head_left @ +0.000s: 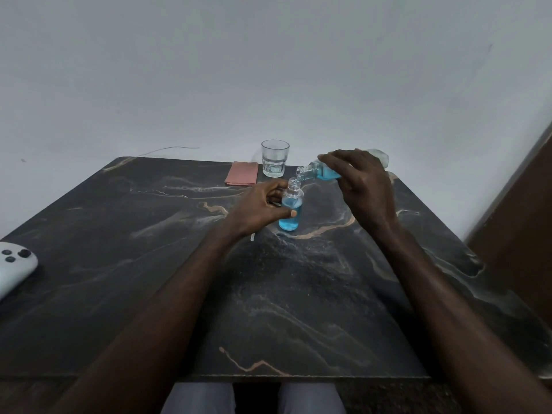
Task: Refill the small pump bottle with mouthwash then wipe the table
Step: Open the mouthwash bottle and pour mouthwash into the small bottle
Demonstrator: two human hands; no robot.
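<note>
Presently, the dark marbled table abuts a plain grey wall. The small bottle, part-filled with blue liquid, stands upright towards the far edge, the left hand curled round it. The right hand grips the tilted mouthwash bottle, its neck just above. A pink cloth and a glass sit at the far edge, a white device at the left edge.

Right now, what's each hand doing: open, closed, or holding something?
Left hand: grips the small bottle, which stands upright.
Right hand: holds the mouthwash bottle, tilted with its mouth over the small bottle's opening.
</note>
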